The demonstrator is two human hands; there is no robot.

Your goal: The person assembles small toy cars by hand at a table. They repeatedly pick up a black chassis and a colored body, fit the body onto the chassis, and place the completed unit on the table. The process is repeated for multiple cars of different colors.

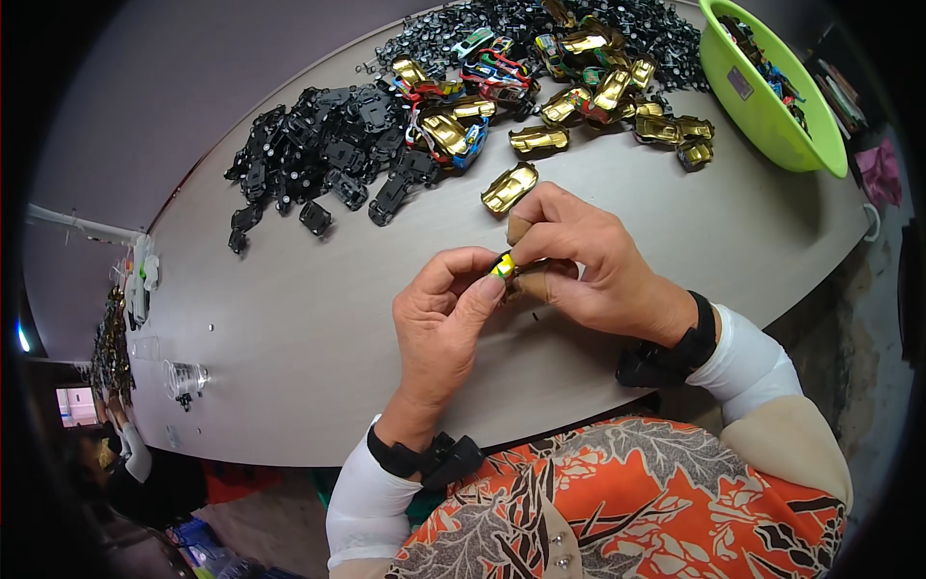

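Observation:
My left hand [436,314] is closed, thumb and forefinger pinching a small toy car [503,264] with a shiny yellow and green surface. From the other side, the fingers of my right hand [603,256] grip the same car, covering most of it; a dark edge shows between the fingertips. Just beyond my right fingers lies a gold toy car body [509,188]. Farther back sits another gold car body [539,141]. A tiny dark piece [535,316] rests on the table below my hands.
Black car bases [328,145] form a heap at the back left. Gold and coloured car bodies [446,133] lie beside it, before a mass of small wheels [434,37]. A lime-green basin [772,121] stands back right. Far left are a clear cup [183,374] and another person's sleeve [137,454].

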